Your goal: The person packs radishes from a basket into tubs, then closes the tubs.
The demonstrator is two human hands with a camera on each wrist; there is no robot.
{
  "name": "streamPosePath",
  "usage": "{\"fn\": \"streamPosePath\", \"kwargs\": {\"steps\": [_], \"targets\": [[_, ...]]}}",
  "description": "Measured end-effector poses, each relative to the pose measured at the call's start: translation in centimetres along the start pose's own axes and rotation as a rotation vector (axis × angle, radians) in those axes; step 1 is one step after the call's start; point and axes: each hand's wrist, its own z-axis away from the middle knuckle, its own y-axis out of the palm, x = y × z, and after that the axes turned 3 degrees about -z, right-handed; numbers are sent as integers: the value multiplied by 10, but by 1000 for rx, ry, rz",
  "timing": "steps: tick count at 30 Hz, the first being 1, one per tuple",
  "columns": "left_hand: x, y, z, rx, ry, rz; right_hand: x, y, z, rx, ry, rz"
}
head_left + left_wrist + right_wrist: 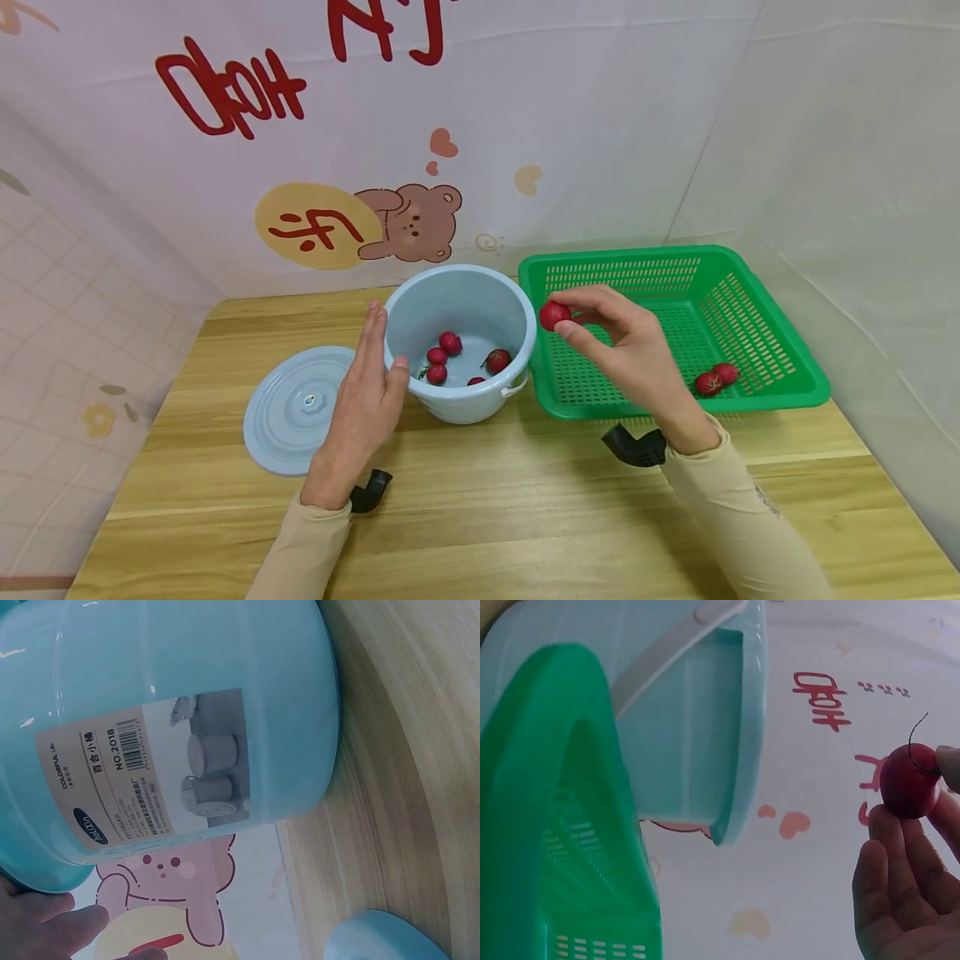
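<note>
My right hand (pixel 633 354) pinches a round red radish (pixel 555 316) between thumb and fingertips, above the basket's left edge. In the right wrist view a thin root trails from this radish (pixel 910 784). A light blue bucket (pixel 461 404) stands in the middle, with several red radishes (pixel 451 342) at its bottom. My left hand (pixel 367 404) is at the bucket's left side, fingers straight, thumb at the rim. From the left wrist, the bucket's labelled side (pixel 292 712) fills much of the view. A green basket (pixel 600 408) holds a few red radishes (pixel 708 383) at its front right.
A round light blue lid (pixel 281 417) lies on the wooden table (pixel 510 517), left of the bucket and partly behind my left hand. Bucket and basket stand side by side, close to a printed cloth backdrop (pixel 600 108). A white handle (pixel 516 387) hangs on the bucket's right side.
</note>
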Motion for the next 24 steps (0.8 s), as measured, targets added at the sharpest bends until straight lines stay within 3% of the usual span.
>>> {"fn": "streamPosePath", "kwargs": {"steps": [16, 24], "targets": [[1, 0, -1, 9, 4, -10, -11, 45, -16, 104, -110, 198], [1, -1, -1, 16, -5, -19, -17, 61, -20, 170, -119, 279]]}}
